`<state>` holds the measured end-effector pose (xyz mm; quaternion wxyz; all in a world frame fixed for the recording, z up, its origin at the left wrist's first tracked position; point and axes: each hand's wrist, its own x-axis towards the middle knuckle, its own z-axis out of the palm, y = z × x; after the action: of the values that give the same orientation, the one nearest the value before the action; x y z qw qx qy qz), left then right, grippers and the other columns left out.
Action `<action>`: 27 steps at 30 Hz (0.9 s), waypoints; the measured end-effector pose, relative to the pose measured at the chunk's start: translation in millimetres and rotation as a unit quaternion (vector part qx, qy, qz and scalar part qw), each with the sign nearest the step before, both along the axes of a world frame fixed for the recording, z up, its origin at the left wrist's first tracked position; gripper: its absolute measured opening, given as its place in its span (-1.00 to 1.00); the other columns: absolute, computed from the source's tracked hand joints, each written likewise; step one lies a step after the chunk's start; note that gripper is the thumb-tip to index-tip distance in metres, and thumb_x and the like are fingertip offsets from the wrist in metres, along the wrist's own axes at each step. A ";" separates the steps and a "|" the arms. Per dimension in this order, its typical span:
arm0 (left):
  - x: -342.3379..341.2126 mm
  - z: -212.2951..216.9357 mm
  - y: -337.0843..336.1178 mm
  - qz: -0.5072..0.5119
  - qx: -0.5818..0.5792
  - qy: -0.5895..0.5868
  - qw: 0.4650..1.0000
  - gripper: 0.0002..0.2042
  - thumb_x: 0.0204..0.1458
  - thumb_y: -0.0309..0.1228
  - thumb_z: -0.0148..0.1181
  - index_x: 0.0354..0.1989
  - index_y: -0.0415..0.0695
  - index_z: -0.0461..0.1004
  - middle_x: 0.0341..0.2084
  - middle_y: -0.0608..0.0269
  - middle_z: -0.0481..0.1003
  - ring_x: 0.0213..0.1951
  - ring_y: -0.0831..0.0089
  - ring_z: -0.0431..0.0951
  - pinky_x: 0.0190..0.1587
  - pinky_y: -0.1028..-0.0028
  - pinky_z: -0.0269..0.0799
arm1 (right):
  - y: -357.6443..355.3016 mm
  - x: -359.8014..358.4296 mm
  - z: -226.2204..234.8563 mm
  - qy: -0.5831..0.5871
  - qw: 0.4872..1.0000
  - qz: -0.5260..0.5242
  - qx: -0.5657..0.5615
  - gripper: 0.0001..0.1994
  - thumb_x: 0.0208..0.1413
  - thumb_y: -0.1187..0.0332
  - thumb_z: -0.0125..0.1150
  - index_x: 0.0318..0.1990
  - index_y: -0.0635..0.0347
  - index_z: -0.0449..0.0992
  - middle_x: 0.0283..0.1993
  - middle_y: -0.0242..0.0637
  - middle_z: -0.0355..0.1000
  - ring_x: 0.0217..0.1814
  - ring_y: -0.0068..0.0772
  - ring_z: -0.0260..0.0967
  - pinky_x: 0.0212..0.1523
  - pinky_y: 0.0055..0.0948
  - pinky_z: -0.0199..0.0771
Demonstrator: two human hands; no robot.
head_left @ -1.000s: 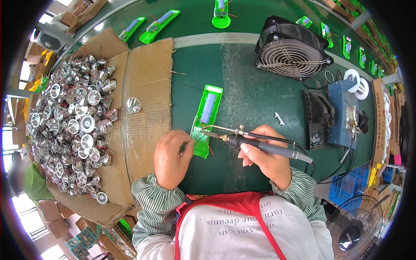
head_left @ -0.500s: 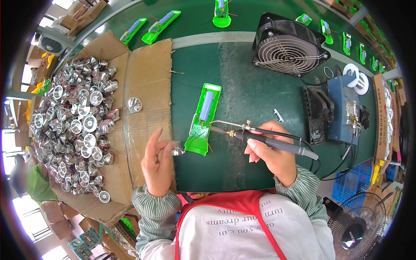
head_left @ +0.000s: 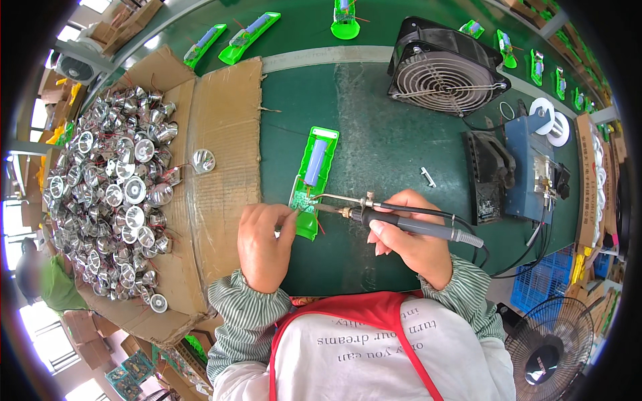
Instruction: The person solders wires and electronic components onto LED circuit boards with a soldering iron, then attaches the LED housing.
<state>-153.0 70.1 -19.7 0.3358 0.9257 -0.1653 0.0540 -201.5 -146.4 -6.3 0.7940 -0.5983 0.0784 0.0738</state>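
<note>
A bright green plastic shell [head_left: 322,139] lies lengthwise on the bench, holding a blue cylindrical battery [head_left: 315,162] and a small green circuit board [head_left: 304,200]. My right hand [head_left: 418,235] grips a soldering iron [head_left: 408,224] with a thin metal feed tube [head_left: 341,198] along it. Both tips reach over the circuit board. My left hand [head_left: 265,244] is closed in a pinch at the board's left edge; what its fingertips hold is too small to make out. A shiny bit, probably a reflector cup, shows partly beneath those fingers. A red wire sticks out at the shell's lower right.
On the left, a cardboard box [head_left: 231,134] holds many silvery reflector cups [head_left: 135,190], one lying alone on its flap. A black fan [head_left: 445,83] stands at the back. To the right are an iron stand [head_left: 487,177] and a blue solder feeder [head_left: 525,157]. More green shells line the far belt.
My left hand has moved right to the board, its spread fingers closing into a pinch. The soldering iron has shifted slightly left, its tip now over the board.
</note>
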 end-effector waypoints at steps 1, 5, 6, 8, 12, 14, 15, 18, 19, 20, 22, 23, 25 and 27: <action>-0.1 -0.7 0.0 -0.002 0.007 -0.007 1.000 -0.93 -0.18 -0.56 0.18 -0.51 -0.19 0.41 -0.62 0.21 0.38 -0.46 0.24 0.34 -0.39 0.32 0.24 | 0.1 0.4 -1.3 -0.003 1.000 0.010 0.003 -0.85 -0.03 0.53 0.14 -0.33 0.39 0.33 -0.45 -0.22 0.42 -0.49 -0.59 0.40 -0.55 -0.61 0.45; -1.0 -1.9 -0.2 0.002 0.032 -0.010 0.999 -0.92 -0.19 -0.54 0.18 -0.53 -0.15 0.40 -0.64 0.26 0.36 -0.45 0.26 0.34 -0.36 0.32 0.21 | 3.3 2.4 -1.3 0.012 1.000 0.012 -0.006 -0.86 -0.03 0.53 0.15 -0.34 0.38 0.33 -0.44 -0.23 0.42 -0.49 -0.60 0.40 -0.55 -0.62 0.44; -1.0 -2.5 -0.1 0.002 0.032 -0.009 0.999 -0.92 -0.19 -0.54 0.18 -0.53 -0.15 0.40 -0.64 0.26 0.36 -0.45 0.26 0.34 -0.36 0.32 0.21 | 3.5 2.8 -2.4 0.009 1.000 0.014 -0.003 -0.86 -0.03 0.52 0.15 -0.34 0.38 0.33 -0.44 -0.23 0.42 -0.49 -0.60 0.40 -0.56 -0.62 0.44; -1.2 -3.8 0.1 0.006 0.039 -0.008 0.999 -0.92 -0.19 -0.51 0.18 -0.53 -0.13 0.40 -0.63 0.29 0.36 -0.44 0.28 0.35 -0.34 0.33 0.19 | 4.4 3.4 -2.6 0.007 1.000 0.017 -0.001 -0.86 -0.03 0.52 0.15 -0.34 0.38 0.34 -0.44 -0.23 0.42 -0.49 -0.60 0.40 -0.56 -0.62 0.43; -0.7 -3.3 -0.5 0.001 0.046 -0.011 0.999 -0.92 -0.19 -0.50 0.19 -0.54 -0.12 0.40 -0.63 0.31 0.35 -0.45 0.30 0.35 -0.34 0.34 0.18 | 5.3 4.2 -6.1 0.019 1.000 0.021 -0.001 -0.87 -0.03 0.52 0.15 -0.34 0.36 0.34 -0.48 -0.24 0.42 -0.53 -0.61 0.39 -0.58 -0.63 0.42; -0.5 -2.9 -1.0 -0.003 0.047 -0.009 0.999 -0.92 -0.19 -0.49 0.19 -0.53 -0.11 0.40 -0.64 0.32 0.35 -0.45 0.31 0.35 -0.34 0.35 0.17 | 4.6 4.2 -7.4 0.017 0.999 0.029 -0.005 -0.87 -0.02 0.51 0.15 -0.34 0.36 0.35 -0.49 -0.25 0.42 -0.54 -0.61 0.39 -0.58 -0.63 0.41; -0.5 -2.5 -1.1 -0.003 0.047 -0.010 0.999 -0.92 -0.19 -0.49 0.19 -0.53 -0.11 0.40 -0.64 0.32 0.35 -0.45 0.31 0.35 -0.34 0.35 0.17 | 4.9 4.5 -7.0 0.012 0.999 0.030 -0.013 -0.87 -0.02 0.51 0.14 -0.34 0.35 0.35 -0.50 -0.25 0.42 -0.56 -0.61 0.38 -0.58 -0.63 0.41; -0.6 -1.4 -1.4 -0.004 0.051 -0.010 0.999 -0.92 -0.19 -0.49 0.19 -0.54 -0.12 0.40 -0.64 0.32 0.35 -0.45 0.31 0.35 -0.34 0.35 0.17 | 4.9 3.8 -7.0 0.003 0.999 0.029 -0.025 -0.87 -0.02 0.51 0.14 -0.34 0.35 0.34 -0.51 -0.25 0.42 -0.56 -0.61 0.38 -0.58 -0.63 0.41; -0.4 -1.0 -1.5 -0.005 0.052 -0.010 0.999 -0.92 -0.19 -0.48 0.19 -0.54 -0.12 0.40 -0.64 0.32 0.35 -0.45 0.31 0.35 -0.34 0.35 0.17 | 4.9 3.3 -6.8 -0.001 0.999 0.025 -0.027 -0.87 -0.02 0.51 0.15 -0.34 0.36 0.34 -0.51 -0.24 0.42 -0.56 -0.61 0.38 -0.58 -0.63 0.41; -0.4 -0.7 -1.7 -0.005 0.052 -0.010 0.999 -0.92 -0.19 -0.48 0.19 -0.54 -0.12 0.40 -0.64 0.31 0.35 -0.46 0.31 0.35 -0.34 0.35 0.17 | 4.4 2.3 -6.2 -0.001 0.999 0.025 -0.027 -0.87 -0.02 0.51 0.15 -0.34 0.36 0.34 -0.51 -0.24 0.42 -0.56 -0.61 0.38 -0.58 -0.63 0.41; -0.8 -1.4 -1.5 -0.004 0.051 -0.009 0.999 -0.93 -0.19 -0.48 0.19 -0.55 -0.12 0.41 -0.64 0.31 0.35 -0.46 0.30 0.35 -0.34 0.35 0.17 | 2.4 0.5 -4.9 -0.010 1.000 -0.002 -0.008 -0.85 -0.02 0.51 0.15 -0.34 0.37 0.33 -0.49 -0.22 0.42 -0.54 -0.60 0.39 -0.58 -0.62 0.41; -1.0 -1.9 -1.5 -0.003 0.050 -0.008 0.999 -0.93 -0.19 -0.48 0.19 -0.55 -0.12 0.41 -0.64 0.30 0.35 -0.46 0.30 0.35 -0.34 0.35 0.18 | 1.6 0.1 -3.7 -0.011 1.000 -0.003 -0.008 -0.85 -0.02 0.51 0.15 -0.34 0.37 0.33 -0.49 -0.22 0.42 -0.54 -0.60 0.39 -0.58 -0.62 0.41; -1.0 -0.7 -0.9 -0.006 0.053 -0.013 0.998 -0.93 -0.19 -0.48 0.19 -0.55 -0.12 0.41 -0.65 0.30 0.35 -0.46 0.30 0.35 -0.34 0.35 0.18 | -0.6 -0.5 0.0 -0.013 1.000 -0.017 -0.006 -0.84 -0.02 0.52 0.16 -0.32 0.38 0.32 -0.48 -0.20 0.42 -0.53 -0.59 0.39 -0.57 -0.61 0.41; -0.9 -0.2 -0.4 -0.010 0.056 -0.020 0.998 -0.93 -0.19 -0.49 0.19 -0.55 -0.12 0.41 -0.65 0.29 0.35 -0.47 0.29 0.35 -0.34 0.34 0.18 | -3.5 -2.1 0.6 -0.020 1.000 -0.019 -0.004 -0.84 -0.02 0.52 0.15 -0.32 0.38 0.32 -0.47 -0.19 0.42 -0.53 -0.59 0.39 -0.57 -0.61 0.42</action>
<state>-153.9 69.6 -19.9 0.2803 0.9403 -0.1836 0.0596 -203.6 -149.8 -5.7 0.7943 -0.6011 0.0745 0.0463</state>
